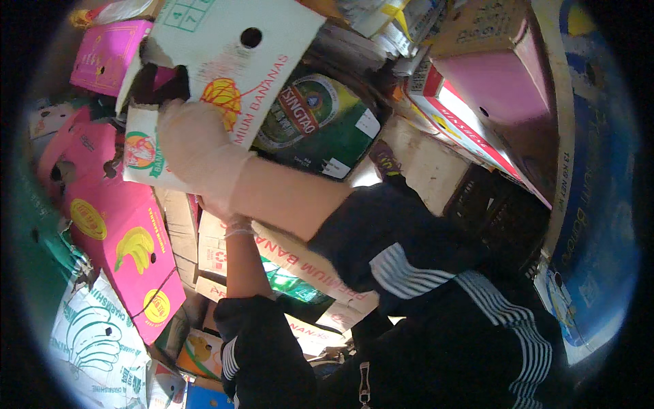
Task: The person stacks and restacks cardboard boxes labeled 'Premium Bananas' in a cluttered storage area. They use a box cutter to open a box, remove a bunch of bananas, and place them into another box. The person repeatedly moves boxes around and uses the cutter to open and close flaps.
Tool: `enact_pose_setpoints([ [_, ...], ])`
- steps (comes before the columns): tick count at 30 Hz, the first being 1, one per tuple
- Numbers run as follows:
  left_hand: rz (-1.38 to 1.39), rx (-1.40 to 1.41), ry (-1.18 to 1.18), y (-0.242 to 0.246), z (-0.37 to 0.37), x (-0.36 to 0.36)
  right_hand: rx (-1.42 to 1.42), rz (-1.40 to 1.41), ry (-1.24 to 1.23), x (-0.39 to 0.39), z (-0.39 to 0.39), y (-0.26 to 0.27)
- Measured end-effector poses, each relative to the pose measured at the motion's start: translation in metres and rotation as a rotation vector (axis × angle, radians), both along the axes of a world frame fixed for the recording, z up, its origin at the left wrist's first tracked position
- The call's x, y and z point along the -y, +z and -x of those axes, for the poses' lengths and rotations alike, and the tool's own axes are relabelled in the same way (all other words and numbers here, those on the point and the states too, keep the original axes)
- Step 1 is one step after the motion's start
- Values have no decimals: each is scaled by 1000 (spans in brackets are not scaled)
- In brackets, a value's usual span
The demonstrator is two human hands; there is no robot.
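Observation:
A white cardboard banana carton (219,51) with red and green print is tilted in front of me at the upper left. My right hand (196,140), in a thin pale glove, grips its near side beside a torn, dark opening. The fingertips are out of sight in or behind the cardboard. Below the right wrist, my left hand (217,206) is close to the carton's lower edge, also gloved. The right forearm and the carton cover most of it, so its grasp cannot be made out. A green Tsingtao beer carton (319,122) lies just right of the white one.
Pink banana cardboard (125,230) and a white printed sheet (99,342) stand along the left. A pink-sided box (495,87) and a large blue carton (598,204) rise on the right. Flattened brown cardboard (424,153) lies around my shoe (386,158).

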State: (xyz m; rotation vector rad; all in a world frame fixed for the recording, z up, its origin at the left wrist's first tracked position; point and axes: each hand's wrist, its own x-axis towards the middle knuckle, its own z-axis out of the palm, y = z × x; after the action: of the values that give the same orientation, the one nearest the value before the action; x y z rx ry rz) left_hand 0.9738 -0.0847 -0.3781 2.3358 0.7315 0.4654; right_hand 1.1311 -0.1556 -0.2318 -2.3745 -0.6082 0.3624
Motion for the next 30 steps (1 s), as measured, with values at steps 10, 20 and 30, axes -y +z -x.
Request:
enact_pose_setpoints([
  [10, 10, 0, -7, 7, 19, -3, 130, -23, -116, -52, -5, -24],
  [20, 0, -17, -35, 14, 24, 1, 170, 12, -94, -48, -3, -28],
  [30, -5, -46, -70, 16, 33, 14, 126, -72, -89, -44, -4, -28],
])
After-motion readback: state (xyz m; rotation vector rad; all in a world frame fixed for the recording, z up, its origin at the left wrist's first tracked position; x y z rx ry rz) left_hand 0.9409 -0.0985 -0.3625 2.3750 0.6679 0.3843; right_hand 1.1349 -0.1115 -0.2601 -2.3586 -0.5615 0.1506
